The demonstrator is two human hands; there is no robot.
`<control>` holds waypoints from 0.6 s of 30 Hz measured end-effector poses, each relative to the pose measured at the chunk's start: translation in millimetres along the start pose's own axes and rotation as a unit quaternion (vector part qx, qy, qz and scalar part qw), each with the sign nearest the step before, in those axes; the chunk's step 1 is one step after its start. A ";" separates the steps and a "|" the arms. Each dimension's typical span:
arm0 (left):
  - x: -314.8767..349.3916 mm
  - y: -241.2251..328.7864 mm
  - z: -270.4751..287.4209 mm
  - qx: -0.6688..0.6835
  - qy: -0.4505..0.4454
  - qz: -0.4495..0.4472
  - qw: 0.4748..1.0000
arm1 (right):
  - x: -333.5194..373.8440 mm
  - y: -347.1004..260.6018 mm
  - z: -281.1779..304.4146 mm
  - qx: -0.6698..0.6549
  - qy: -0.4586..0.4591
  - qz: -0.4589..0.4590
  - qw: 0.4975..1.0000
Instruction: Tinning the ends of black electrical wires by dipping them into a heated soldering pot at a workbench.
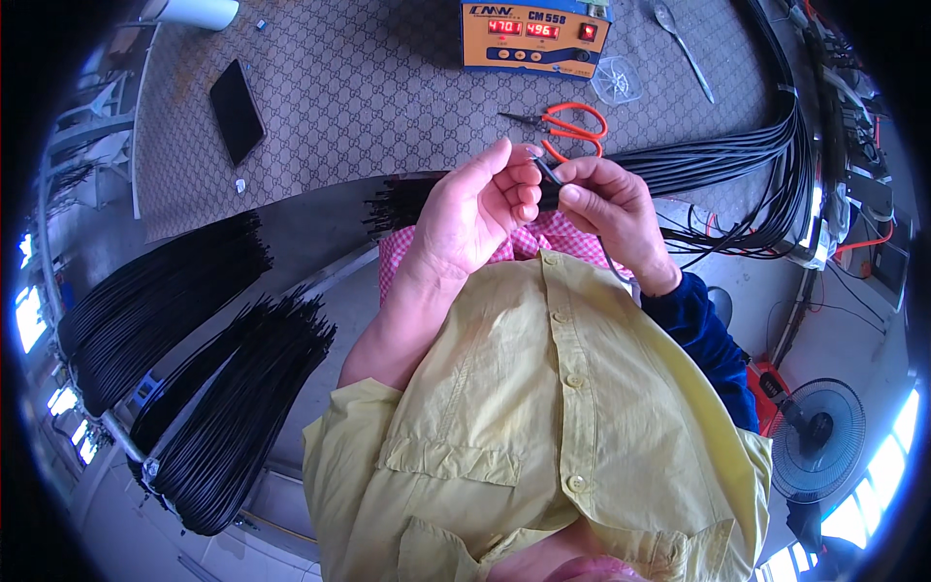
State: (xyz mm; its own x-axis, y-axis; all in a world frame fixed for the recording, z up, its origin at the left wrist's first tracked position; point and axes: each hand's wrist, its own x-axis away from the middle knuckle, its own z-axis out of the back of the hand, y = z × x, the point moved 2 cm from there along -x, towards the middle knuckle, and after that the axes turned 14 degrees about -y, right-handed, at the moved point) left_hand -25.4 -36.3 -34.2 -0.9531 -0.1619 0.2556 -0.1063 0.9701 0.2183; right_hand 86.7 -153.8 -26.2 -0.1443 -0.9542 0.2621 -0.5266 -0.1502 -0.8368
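Note:
Both hands are raised together above the table's near edge, in front of my chest. My right hand (615,211) pinches a thin black cable (547,171) close to its end, between thumb and fingers. The rest of that cable hangs down below the hand. My left hand (472,206) is palm up with its fingers curled in and its thumb raised, its fingertips beside the cable's tip; what they may hold is too small to make out. Just beyond the hands lie orange-handled scissors (580,107) with dark blades pointing left.
An orange and blue control box (530,41) with a red display stands at the back, a clear dish (617,80) beside it. A spoon (685,53), phone (239,113) and long black cable bundle (713,155) lie on the patterned table. Cable bundles (165,306) hang at left; a fan (819,436) stands right.

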 end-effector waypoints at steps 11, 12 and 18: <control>-1.7 -0.6 -0.3 -0.024 -0.025 0.002 0.999 | 2.1 -5.6 -0.2 -0.074 -0.012 -0.054 0.996; -1.7 -0.9 0.2 -0.021 -0.030 0.005 0.999 | 2.0 -5.6 -0.5 -0.076 -0.009 -0.054 0.996; -0.4 -7.6 0.1 0.003 -0.029 -0.017 0.999 | 1.1 -3.6 -1.5 -0.118 -0.018 -0.047 0.992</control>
State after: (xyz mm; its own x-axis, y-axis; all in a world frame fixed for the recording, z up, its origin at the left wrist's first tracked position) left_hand -24.2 -43.6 -36.1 -0.9636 -0.1846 0.1932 -0.1406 0.9652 0.2207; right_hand 87.1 -153.9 -22.2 -0.0573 -0.9479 0.3134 -0.7181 -0.1789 -0.6725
